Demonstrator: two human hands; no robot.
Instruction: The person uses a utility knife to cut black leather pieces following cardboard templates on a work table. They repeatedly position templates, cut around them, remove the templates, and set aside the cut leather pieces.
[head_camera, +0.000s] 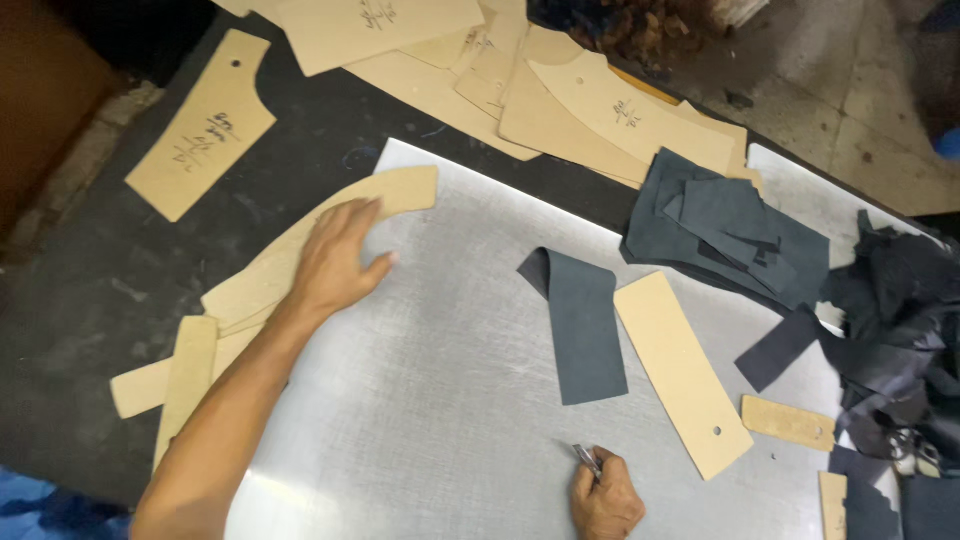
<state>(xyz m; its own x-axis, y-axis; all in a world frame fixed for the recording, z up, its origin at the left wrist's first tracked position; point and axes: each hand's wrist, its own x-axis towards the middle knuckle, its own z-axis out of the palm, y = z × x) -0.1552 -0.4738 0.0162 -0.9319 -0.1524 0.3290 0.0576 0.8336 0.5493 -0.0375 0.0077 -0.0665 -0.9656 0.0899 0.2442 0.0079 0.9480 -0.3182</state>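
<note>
My left hand (335, 255) lies flat, fingers apart, on a long curved cardboard pattern (400, 190) at the left edge of a metal sheet (430, 400). My right hand (605, 500) is closed around a small metal knife (587, 458) near the front of the sheet. Between the hands lie a dark blue-grey leather strip (585, 335) and, beside it, a long tan cardboard template (680, 370) with a hole near one end.
Several more cardboard patterns (560, 90) are spread across the back of the dark table, one (200, 125) at far left. A pile of dark leather pieces (730, 230) and scraps (900, 320) fill the right side. Smaller templates (788, 422) lie at front right.
</note>
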